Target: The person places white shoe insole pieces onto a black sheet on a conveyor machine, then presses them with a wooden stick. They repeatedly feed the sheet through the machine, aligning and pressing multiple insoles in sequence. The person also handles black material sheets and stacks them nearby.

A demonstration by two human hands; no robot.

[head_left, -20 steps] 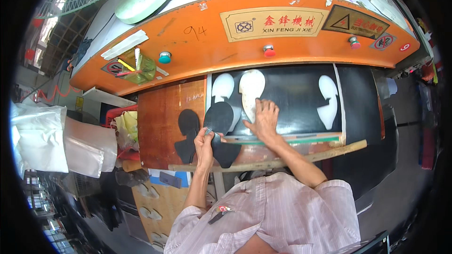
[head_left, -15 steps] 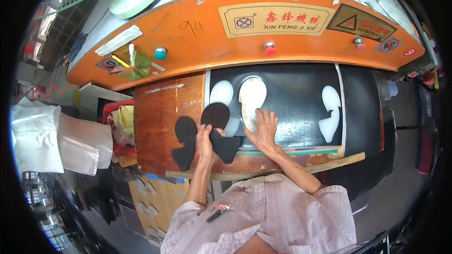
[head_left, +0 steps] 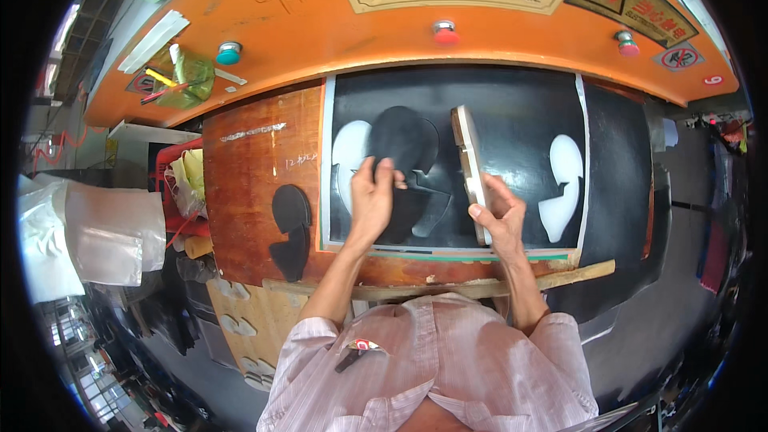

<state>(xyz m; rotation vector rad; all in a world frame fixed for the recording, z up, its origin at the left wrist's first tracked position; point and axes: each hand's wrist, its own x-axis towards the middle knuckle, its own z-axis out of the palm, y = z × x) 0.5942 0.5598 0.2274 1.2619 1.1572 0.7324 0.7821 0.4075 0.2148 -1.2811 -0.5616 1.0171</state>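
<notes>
My left hand (head_left: 373, 200) grips a black insole-shaped piece (head_left: 400, 132), slightly blurred, above the left part of the black mat (head_left: 516, 92). My right hand (head_left: 504, 216) is closed on a sole-shaped cutting die (head_left: 472, 164), pale with a brownish edge; it is tipped up so that its narrow side shows. Between my hands, a notched sole outline (head_left: 436, 200) shows on the mat. Partly behind the black piece lies a white sole shape (head_left: 350, 148). Another white sole shape (head_left: 565, 162) lies near the mat's right edge.
A second black insole (head_left: 290, 212) rests on the brown wooden board (head_left: 240, 192) at the left. Along the far side runs an orange machine beam (head_left: 320, 36) with several push buttons. A green pen holder (head_left: 194, 80) hangs there. Wooden strips (head_left: 576, 274) line the near edge.
My left hand has carried the black insole from the mat's left border over the mat. My right hand has lifted the flat-lying die onto its side. The view has shifted.
</notes>
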